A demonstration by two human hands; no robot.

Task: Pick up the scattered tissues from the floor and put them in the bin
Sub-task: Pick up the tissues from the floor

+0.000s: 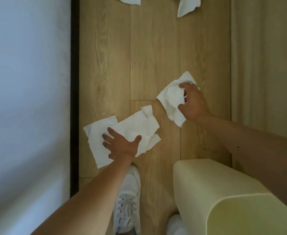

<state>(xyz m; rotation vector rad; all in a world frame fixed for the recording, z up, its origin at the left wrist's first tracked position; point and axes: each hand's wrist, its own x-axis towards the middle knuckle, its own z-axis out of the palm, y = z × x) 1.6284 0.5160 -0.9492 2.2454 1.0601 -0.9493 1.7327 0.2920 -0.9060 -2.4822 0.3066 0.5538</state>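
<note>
Tissues on wood floor (156, 56), all placed relative to bin (224, 192). Flat pair (131, 129) left of bin and beyond it, left hand (122, 145) spread on top, fingers pressing down. Crumpled tissue (171, 97) straight beyond bin, right hand (192, 102) pinching it. Two more tissues (188, 5) far beyond, at top edge.

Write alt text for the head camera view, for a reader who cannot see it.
Seen from above, a person's right hand closes on a crumpled tissue on the wooden floor while the left hand presses flat on two overlapping tissues. A pale yellow bin stands at lower right; two more tissues lie at the top edge.
</note>
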